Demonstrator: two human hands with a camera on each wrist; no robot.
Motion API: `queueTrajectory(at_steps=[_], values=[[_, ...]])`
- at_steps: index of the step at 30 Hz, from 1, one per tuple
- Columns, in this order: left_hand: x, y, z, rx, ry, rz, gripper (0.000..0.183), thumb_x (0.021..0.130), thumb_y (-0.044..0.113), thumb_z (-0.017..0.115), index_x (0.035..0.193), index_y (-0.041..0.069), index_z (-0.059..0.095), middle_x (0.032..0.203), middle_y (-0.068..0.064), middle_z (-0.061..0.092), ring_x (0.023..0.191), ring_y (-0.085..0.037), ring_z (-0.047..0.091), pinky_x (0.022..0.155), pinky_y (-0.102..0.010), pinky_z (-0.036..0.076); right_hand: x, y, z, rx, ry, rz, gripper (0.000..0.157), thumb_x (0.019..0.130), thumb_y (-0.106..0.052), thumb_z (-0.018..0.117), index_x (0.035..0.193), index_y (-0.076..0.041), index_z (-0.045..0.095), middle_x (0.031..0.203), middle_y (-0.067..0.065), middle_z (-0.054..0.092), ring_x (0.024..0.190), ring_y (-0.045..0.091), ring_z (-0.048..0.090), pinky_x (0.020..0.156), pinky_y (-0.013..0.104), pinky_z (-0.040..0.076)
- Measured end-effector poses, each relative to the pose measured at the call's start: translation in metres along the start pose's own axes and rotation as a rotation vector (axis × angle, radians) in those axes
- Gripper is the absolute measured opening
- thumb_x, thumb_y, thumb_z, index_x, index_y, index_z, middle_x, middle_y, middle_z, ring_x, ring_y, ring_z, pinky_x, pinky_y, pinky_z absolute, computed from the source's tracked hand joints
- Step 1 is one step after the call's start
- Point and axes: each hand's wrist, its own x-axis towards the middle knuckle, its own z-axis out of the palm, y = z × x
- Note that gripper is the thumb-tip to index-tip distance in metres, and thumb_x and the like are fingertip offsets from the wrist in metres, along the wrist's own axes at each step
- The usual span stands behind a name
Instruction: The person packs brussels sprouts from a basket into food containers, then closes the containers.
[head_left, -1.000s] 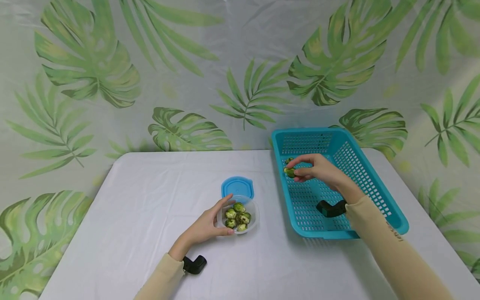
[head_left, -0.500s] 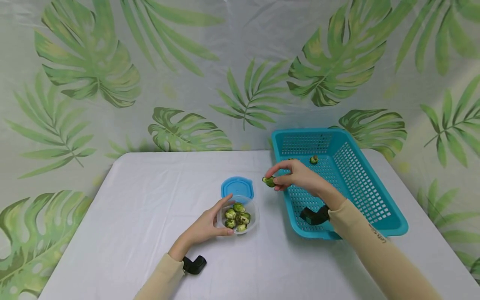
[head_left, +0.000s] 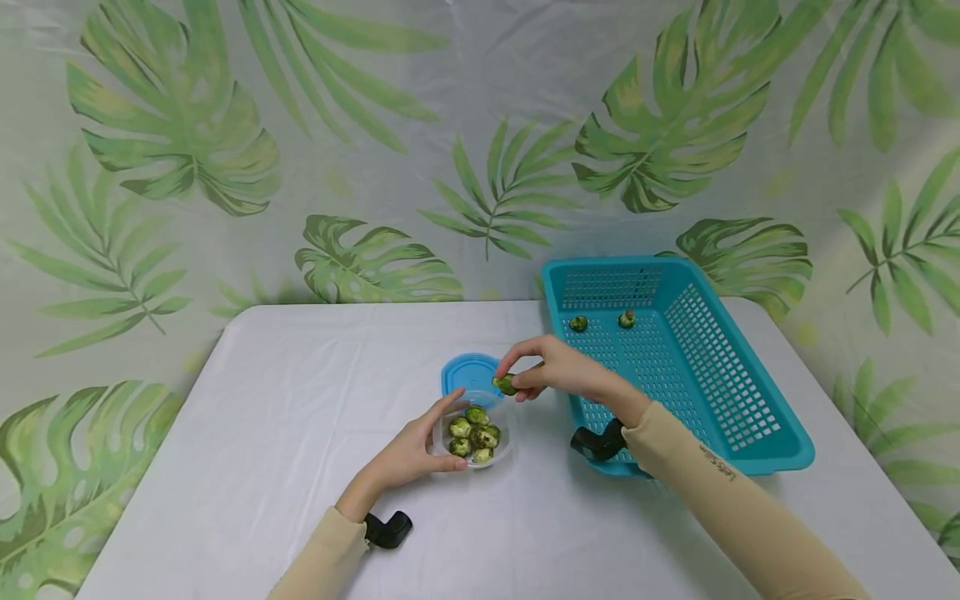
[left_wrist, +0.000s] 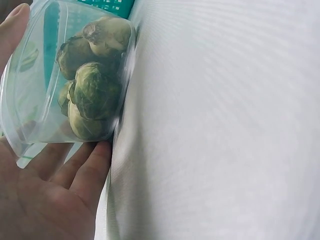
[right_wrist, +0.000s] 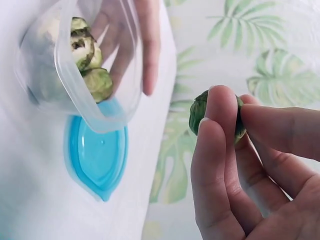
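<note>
A Brussels sprout (head_left: 505,384) is pinched between the thumb and fingers of my right hand (head_left: 551,369), just above the far right rim of a clear plastic container (head_left: 512,433). My left hand (head_left: 412,446) holds that container at its left side, thumb near, fingers behind. Several Brussels sprouts (left_wrist: 95,90) lie inside it, seen through the wall in the left wrist view. Its blue lid (head_left: 468,371) lies flat on the table behind it. The right wrist view shows the held sprout (right_wrist: 199,114) partly hidden by my fingers.
At the right stands a turquoise plastic basket (head_left: 757,408) with perforated walls. Two Brussels sprouts, one on the left (head_left: 578,323) and one on the right (head_left: 627,318), sit at its far end. A white cloth (head_left: 300,400) covers the table; a leaf-patterned sheet (head_left: 375,258) hangs behind.
My right hand has carried the sprout left, out of the basket and over to the container, uncovering the two sprouts in the basket. My left hand and the container have stayed put.
</note>
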Motion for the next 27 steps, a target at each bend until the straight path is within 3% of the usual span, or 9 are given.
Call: queueTrajectory(at_steps=[12, 18, 24, 27], values=[[-0.001, 0.003, -0.001, -0.003, -0.006, -0.001, 0.096, 0.082, 0.026, 0.078, 0.155, 0.017, 0.016, 0.150, -0.006, 0.037, 0.139, -0.025, 0.027, 0.096, -0.054, 0.034, 0.009, -0.002, 0.015, -0.042, -0.045, 0.011, 0.017, 0.091, 0.001, 0.056, 0.104, -0.002, 0.068, 0.093, 0.012, 0.063, 0.070, 0.024, 0.065, 0.068, 0.040, 0.053], [-0.001, 0.005, 0.000, -0.002, 0.000, 0.000, 0.095, 0.082, 0.022, 0.078, 0.154, 0.016, 0.017, 0.149, -0.007, 0.037, 0.138, -0.027, 0.027, 0.098, -0.056, 0.033, 0.012, 0.000, 0.020, -0.048, -0.055, 0.005, 0.018, 0.090, 0.003, 0.056, 0.103, 0.000, 0.068, 0.095, 0.012, 0.062, 0.071, 0.031, 0.065, 0.066, 0.038, 0.054], [-0.001, 0.005, 0.000, 0.014, 0.003, -0.006, 0.095, 0.082, 0.022, 0.077, 0.155, 0.017, 0.017, 0.150, -0.006, 0.037, 0.138, -0.028, 0.028, 0.098, -0.056, 0.033, 0.015, 0.003, 0.028, -0.078, -0.063, 0.019, 0.017, 0.089, 0.004, 0.057, 0.102, 0.001, 0.068, 0.091, 0.013, 0.063, 0.068, 0.029, 0.065, 0.068, 0.045, 0.054], [-0.001, 0.004, 0.000, 0.012, 0.000, -0.011, 0.095, 0.083, 0.022, 0.077, 0.155, 0.018, 0.016, 0.150, -0.005, 0.036, 0.139, -0.026, 0.027, 0.099, -0.056, 0.032, 0.016, 0.004, 0.032, -0.087, -0.059, 0.036, 0.017, 0.088, 0.005, 0.057, 0.101, 0.001, 0.067, 0.094, 0.013, 0.062, 0.068, 0.027, 0.065, 0.067, 0.043, 0.054]])
